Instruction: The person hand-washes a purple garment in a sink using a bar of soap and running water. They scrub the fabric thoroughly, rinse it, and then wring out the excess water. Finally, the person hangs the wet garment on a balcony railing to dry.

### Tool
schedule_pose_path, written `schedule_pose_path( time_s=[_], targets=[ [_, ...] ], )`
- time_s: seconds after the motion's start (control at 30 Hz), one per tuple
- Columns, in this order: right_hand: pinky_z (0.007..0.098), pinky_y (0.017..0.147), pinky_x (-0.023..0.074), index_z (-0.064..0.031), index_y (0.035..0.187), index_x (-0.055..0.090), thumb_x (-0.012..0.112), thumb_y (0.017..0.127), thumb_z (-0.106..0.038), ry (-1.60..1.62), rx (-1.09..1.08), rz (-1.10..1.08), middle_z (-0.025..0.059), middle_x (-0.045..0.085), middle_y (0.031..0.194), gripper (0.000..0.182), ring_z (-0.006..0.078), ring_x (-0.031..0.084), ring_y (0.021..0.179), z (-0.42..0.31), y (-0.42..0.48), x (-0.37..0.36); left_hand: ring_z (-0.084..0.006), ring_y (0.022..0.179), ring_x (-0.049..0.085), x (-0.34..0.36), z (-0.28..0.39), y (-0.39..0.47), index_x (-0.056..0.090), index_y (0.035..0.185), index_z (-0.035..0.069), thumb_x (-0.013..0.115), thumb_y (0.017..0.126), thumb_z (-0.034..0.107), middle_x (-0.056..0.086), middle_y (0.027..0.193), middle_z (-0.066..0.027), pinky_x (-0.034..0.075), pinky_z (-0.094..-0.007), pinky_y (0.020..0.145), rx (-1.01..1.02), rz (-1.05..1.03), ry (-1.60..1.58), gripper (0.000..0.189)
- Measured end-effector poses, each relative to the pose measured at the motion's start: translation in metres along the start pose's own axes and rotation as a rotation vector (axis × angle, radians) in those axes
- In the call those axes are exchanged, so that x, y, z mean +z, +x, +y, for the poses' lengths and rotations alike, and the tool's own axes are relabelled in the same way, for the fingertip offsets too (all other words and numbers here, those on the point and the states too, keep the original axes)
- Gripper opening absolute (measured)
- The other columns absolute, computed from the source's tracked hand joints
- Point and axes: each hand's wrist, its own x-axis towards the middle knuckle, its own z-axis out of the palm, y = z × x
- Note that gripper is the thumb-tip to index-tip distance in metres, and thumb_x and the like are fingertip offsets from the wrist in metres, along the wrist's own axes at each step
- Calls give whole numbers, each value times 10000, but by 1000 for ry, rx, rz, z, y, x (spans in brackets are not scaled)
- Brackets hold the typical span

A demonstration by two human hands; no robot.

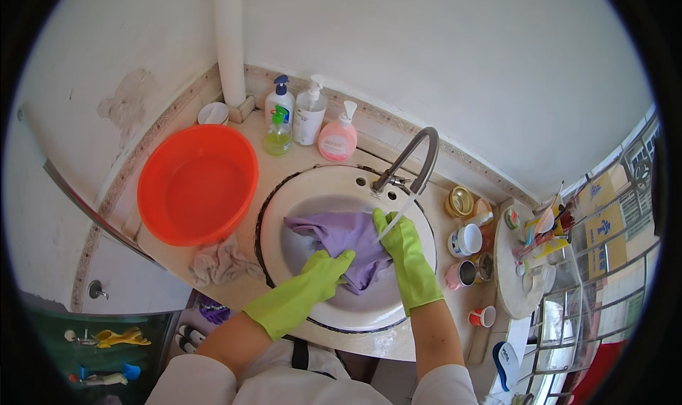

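Observation:
A purple cloth [341, 234] is spread between my gloved hands over the round white washbasin [298, 202]. My left hand [327, 269], in a lime-green rubber glove, grips the cloth's near edge with the thumb on top. In a matching glove, my right hand [397, 240] holds the cloth's right side. Water runs from the curved metal faucet [426, 160] down onto the cloth beside my right hand. Part of the cloth hangs into the bowl, and its underside is hidden.
Left of the basin stand an orange plastic tub [200, 186] and a crumpled rag [221, 264]. Pump bottles [309, 115] line the back, including a pink soap bottle [338, 137]. Several cups [466, 240] stand at the right, near a ledge [511, 277] with brushes and tubes.

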Motion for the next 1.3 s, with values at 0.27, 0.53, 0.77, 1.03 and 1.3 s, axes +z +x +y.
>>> schedule_pose_path(
  time_s=[0.27,0.53,0.77,1.03,1.3],
  targets=[
    [423,1109,301,-134,1349,497,466,945,-413,-239,-707,-161,170,464,1400,492,350,425,1291,6,-31,18,-392,799,623,0,12,-26,653,1031,14,740,707,85,645,821,-227,505,-425,689,898,-62,825,342],
    [389,1071,343,-103,1313,543,460,937,-464,-128,-377,-178,183,512,1354,528,310,483,1259,65,-12,-12,-366,789,637,-6,20,-38,659,1011,-7,738,720,77,657,834,-212,510,-405,705,913,-54,737,313],
    [320,822,472,-19,1100,674,608,856,-450,-51,65,-395,136,694,957,499,206,644,915,24,-19,-32,-314,927,636,7,20,-44,513,1238,1,702,809,127,634,1022,-192,520,-406,787,144,-278,-197,485],
    [373,744,504,-148,1024,702,647,850,-320,-328,-258,-201,105,684,913,251,284,642,873,-38,-29,-52,-373,1149,532,18,0,-24,369,1330,3,547,949,180,457,1319,-203,491,-590,901,-330,-26,-958,457],
    [389,741,511,-164,1065,694,623,873,-259,-355,-511,-213,111,675,918,225,316,634,894,-50,-70,-69,-273,911,640,16,8,-29,607,1073,-39,638,875,167,664,1017,-175,508,-376,765,396,-149,357,288]
  ],
)
